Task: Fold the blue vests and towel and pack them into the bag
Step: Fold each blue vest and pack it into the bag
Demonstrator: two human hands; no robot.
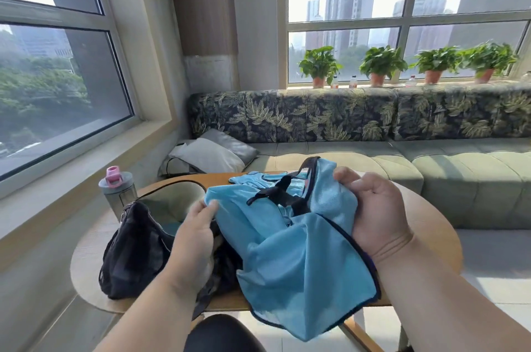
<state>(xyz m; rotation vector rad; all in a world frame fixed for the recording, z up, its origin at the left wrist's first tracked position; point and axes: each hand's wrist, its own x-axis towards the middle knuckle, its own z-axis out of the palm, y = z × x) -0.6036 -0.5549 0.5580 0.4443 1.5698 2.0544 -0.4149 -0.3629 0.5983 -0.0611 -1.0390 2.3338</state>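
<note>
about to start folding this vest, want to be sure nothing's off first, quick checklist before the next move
1. Both hands on the vest: ok. Left hand pinches a corner, right hand grips the bunched far side.
2. Blue vest flat enough to fold: not ok, crumpled and hanging over the table edge.
3. Black straps untangled: not ok, they cross over the fabric.
4. Bag open: ok, its mouth gapes beside the left hand.
5. Room inside the bag: cannot tell.
6. Water bottle clear of the work: ok, upright behind the bag.
</note>
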